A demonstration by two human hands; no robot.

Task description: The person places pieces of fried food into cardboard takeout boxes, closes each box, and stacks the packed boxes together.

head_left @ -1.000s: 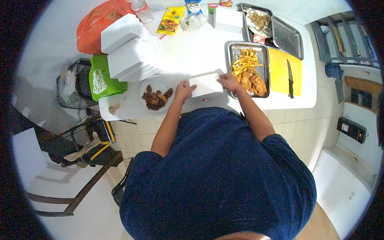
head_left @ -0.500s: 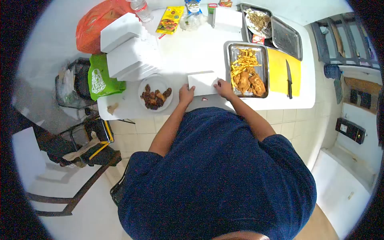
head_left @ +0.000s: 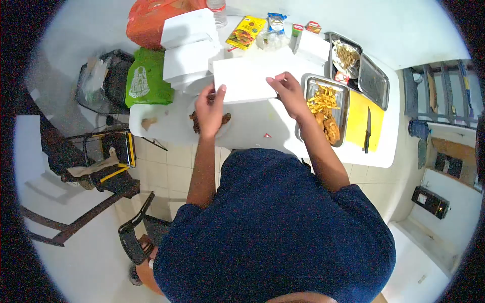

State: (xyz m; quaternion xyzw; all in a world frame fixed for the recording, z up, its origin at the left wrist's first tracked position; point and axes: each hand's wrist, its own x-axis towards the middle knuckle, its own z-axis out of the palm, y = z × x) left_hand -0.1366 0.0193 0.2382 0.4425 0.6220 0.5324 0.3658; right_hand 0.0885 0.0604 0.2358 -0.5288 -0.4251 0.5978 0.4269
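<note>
A white cardboard food box [head_left: 242, 80] is raised over the front of the table, held between my two hands. My left hand [head_left: 209, 110] grips its left end, thumb on the near face. At the right end, my right hand [head_left: 289, 93] pinches the box with the thumb on its face; the other fingers are partly hidden. Dark glazed chicken pieces [head_left: 226, 118] lie on a plate beneath my left hand, which covers most of them. Right of my right hand, a metal tray [head_left: 345, 108] holds fries [head_left: 323, 99] and fried chicken [head_left: 331, 130].
Stacked white boxes [head_left: 187, 63] stand left, by green [head_left: 146, 76] and orange bags [head_left: 146, 22]. A knife [head_left: 368, 129] lies on a yellow cutting board [head_left: 357, 113]. Another tray [head_left: 374, 81] and seasoning packets [head_left: 246, 33] sit behind. A chair [head_left: 134, 245] and part of another person are lower left.
Both hands have lifted the white box off the table, towards the back and slightly left. My view has shifted, and my left hand now covers part of the glazed chicken.
</note>
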